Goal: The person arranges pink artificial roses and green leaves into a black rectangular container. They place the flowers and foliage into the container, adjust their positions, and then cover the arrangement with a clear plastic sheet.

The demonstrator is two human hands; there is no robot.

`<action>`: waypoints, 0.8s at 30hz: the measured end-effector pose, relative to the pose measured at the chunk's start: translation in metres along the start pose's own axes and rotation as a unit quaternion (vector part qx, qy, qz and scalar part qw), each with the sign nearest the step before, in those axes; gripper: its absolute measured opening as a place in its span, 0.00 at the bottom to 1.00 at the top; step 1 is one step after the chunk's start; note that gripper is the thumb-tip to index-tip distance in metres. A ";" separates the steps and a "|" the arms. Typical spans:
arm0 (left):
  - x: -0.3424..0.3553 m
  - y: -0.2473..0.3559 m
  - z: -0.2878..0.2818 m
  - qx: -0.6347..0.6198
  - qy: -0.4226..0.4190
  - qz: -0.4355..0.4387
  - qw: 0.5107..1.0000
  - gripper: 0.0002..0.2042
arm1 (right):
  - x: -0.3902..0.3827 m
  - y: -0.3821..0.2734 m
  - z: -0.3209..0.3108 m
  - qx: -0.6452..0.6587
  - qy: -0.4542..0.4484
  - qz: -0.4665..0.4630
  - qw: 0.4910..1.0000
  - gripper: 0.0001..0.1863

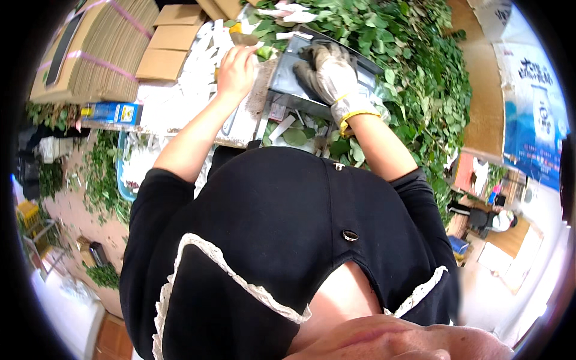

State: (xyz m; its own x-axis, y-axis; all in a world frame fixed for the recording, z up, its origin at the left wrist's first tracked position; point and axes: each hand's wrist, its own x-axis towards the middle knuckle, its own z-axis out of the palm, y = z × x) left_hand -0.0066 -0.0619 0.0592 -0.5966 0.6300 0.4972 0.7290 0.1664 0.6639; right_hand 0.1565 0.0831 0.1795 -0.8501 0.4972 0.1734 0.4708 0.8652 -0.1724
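My left hand (pixel 236 73) is bare and reaches over the white-littered table, with its fingers apart and slightly bent. An olive-green leaf (pixel 243 39) is just beyond its fingertips; whether they touch it I cannot tell. Beside it is a bright green leafy piece (pixel 264 53). My right hand (pixel 331 73) wears a pale, grey-stained work glove with a yellow cuff edge. It lies with fingers stretched out on the top of a dark grey metal box (pixel 287 71). Under that top, an open space holds leaves and small white pieces (pixel 282 129).
Green leaves (pixel 414 90) are heaped along the right and far side. Strapped flat cardboard (pixel 114 48) and brown boxes (pixel 171 45) stand far left, near a blue box (pixel 120 113). A light-blue tub (pixel 124 174) stands below the table's left edge. Another person (pixel 489 219) is at right.
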 end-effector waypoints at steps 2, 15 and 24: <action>-0.045 -0.009 -0.005 0.167 -0.049 -0.068 0.982 0.20 | 0.005 -0.002 0.004 -0.008 0.007 0.005 1.000 0.20; -0.138 -0.082 -0.207 0.178 -0.226 -0.418 0.862 0.28 | 0.008 -0.008 0.011 0.001 0.092 -0.037 0.995 0.16; -0.033 -0.023 -0.147 -0.686 -0.223 -0.451 0.526 0.33 | 0.011 -0.003 0.009 0.002 0.085 -0.003 0.996 0.18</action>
State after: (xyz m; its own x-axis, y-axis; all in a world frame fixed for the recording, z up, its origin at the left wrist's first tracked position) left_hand -0.0534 -0.1981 0.1095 -0.1317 0.9302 -0.3426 -0.8936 0.0383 0.4473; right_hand 0.1437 0.0850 0.1733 -0.8000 0.4966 0.3366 0.4655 0.8678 -0.1739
